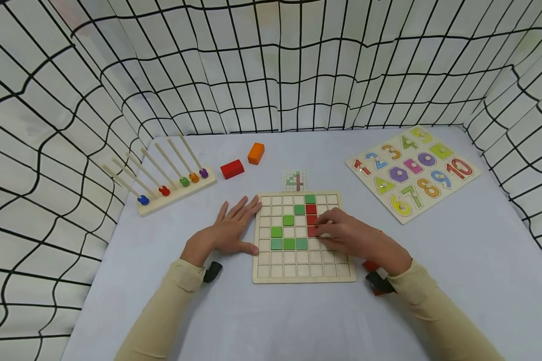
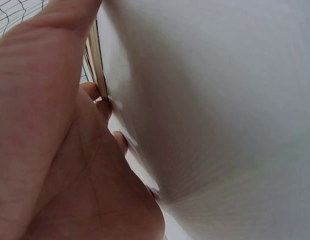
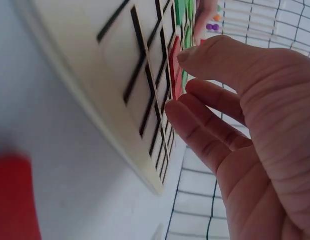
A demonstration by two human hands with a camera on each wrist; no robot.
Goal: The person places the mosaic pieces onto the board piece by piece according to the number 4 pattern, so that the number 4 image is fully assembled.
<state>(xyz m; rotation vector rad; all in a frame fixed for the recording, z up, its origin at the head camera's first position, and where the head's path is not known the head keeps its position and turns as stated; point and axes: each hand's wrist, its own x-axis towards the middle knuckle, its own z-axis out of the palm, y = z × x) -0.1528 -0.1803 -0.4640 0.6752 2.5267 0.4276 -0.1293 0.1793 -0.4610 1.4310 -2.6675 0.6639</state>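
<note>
A wooden grid board [image 1: 304,280] lies flat on the table, with several green tiles [image 1: 289,220] and a column of red tiles [image 1: 311,209] set in its squares. My left hand [image 1: 228,233] rests at the board's left edge, fingers spread, fingertips and thumb touching the rim. Over the right half of the board, my right hand [image 1: 350,233] has its fingertips at the lowest red tile. In the right wrist view, thumb and fingers of that hand [image 3: 255,135] are apart and loosely bent beside the red tile [image 3: 176,65], with nothing visible between them.
Above the board lies a small pattern card [image 1: 294,180]. Red [image 1: 232,169] and orange [image 1: 255,153] blocks sit at the back left, near a peg stand [image 1: 178,193] with coloured beads. A number puzzle [image 1: 413,173] lies right. Something red [image 1: 370,265] shows under my right wrist. Black netting surrounds the table.
</note>
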